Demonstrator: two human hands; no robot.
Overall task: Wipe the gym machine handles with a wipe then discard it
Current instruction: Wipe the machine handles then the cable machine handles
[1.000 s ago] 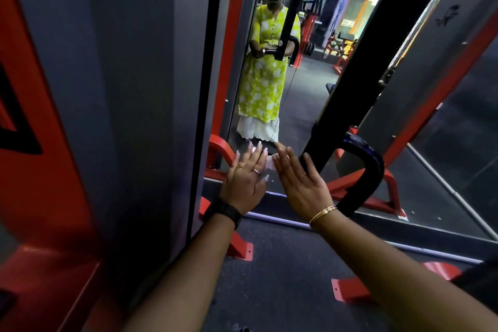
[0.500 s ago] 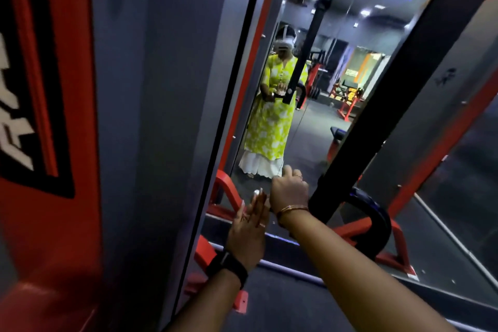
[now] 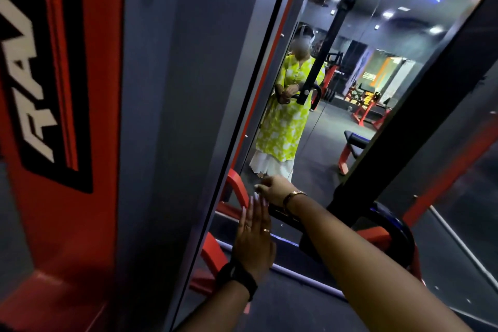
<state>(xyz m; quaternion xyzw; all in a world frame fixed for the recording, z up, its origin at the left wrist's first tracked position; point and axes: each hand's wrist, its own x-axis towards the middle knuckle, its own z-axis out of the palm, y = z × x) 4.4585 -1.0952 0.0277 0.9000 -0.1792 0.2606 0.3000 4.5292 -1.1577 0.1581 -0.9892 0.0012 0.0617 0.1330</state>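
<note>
On the far left stands a red panel with big white letters on a black patch; next to it is a tall grey post; right of the post is a big mirror, and in it a person in a yellow-green dress shows, with both hands at a black bar.

Low down in the middle, the left grip is held up flat, with its fingers straight and close together; it holds nothing; its fingertips are just beside the left end of the handle; there are rings on two fingers and a black band on the wrist.

Just right of it and a bit farther away, the right grip sits on top of the left end of the handle, with its fingers curled down round it; a gold bracelet is on that wrist; a small white bit shows at its fingertips, and I cannot tell what it is.

The handle is a short black bar that runs under the right wrist; farther right it joins a thick black arm that leans up to the top right; a black curved loop hangs at the bottom of that arm; red frame legs and the dark floor lie below.
</note>
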